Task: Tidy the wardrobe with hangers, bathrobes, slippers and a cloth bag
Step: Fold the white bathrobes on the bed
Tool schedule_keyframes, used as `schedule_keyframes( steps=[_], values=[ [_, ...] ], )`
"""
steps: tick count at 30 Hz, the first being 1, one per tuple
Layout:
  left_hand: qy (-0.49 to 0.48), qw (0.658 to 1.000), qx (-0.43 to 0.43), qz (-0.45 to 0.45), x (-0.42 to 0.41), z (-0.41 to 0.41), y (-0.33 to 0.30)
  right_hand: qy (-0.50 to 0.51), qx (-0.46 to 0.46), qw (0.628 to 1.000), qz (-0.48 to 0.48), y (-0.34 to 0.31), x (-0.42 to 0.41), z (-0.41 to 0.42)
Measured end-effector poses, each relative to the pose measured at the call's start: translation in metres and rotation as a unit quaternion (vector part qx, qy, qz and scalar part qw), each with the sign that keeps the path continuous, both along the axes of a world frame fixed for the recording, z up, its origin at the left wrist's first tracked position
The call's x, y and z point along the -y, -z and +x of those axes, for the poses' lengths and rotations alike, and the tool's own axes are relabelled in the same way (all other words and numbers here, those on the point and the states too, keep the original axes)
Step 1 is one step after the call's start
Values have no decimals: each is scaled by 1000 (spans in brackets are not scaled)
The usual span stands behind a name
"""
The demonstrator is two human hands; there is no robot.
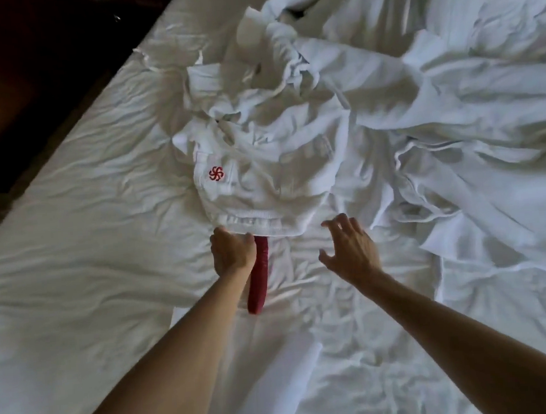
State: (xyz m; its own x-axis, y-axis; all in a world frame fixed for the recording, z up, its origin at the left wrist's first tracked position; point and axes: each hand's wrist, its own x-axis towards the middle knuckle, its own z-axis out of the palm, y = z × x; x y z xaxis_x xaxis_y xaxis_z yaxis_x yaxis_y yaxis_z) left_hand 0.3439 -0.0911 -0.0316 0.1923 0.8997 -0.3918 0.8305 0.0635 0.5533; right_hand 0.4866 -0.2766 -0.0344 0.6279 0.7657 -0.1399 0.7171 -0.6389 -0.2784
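Gripping bathrobe (263,175) hem, left hand (233,254); right hand (351,250) released, nearer hem; red hanger (259,276), probably, long axis toward person.

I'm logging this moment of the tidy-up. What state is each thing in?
Bathrobe: crumpled on the bed, logo pocket facing up.
Red hanger: flat on the sheet, far end under the bathrobe's edge.
Left hand: grips the bathrobe's edge at the hanger.
Right hand: open, fingers spread, holding nothing.
Sheet: wrinkled.
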Motion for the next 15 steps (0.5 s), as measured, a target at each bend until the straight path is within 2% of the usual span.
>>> schedule_keyframes(
  steps=[4,6,10,12,13,15],
  values=[
    [-111,989,51,-78,-59,27,33,-97,76,992,28,40,-68,14],
    [-158,978,74,-114,-78,33,45,-108,87,989,43,60,-84,18],
    [-208,934,181,-226,-113,51,37,12,10,988,154,54,-109,32],
    [-193,937,196,-217,-138,69,13,67,-18,984,163,20,-130,54],
    [-153,951,193,-186,-153,82,1,89,-13,982,169,1,-145,72],
    [-9,986,149,-74,-175,108,-30,143,14,968,207,-48,-179,117]
  ],
)
